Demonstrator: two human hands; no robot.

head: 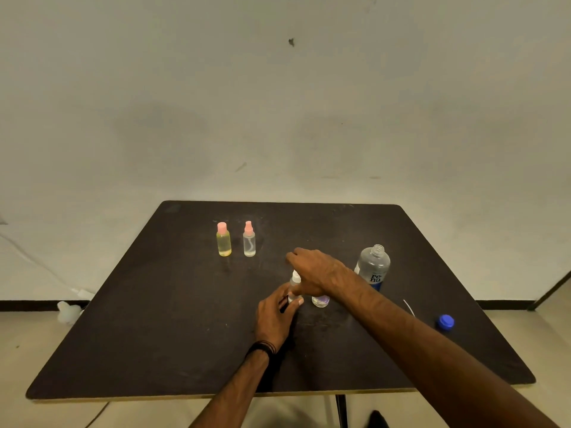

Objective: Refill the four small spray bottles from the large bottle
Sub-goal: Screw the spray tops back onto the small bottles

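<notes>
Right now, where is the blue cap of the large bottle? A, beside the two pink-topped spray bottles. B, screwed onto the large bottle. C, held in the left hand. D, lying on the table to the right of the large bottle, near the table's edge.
D: the blue cap lies on the table by its right edge, while the large bottle stands with its neck open.

Reads "re-nu" in dark letters on the label of the large clear bottle [373,267], standing uncapped just right of the grip.
</notes>
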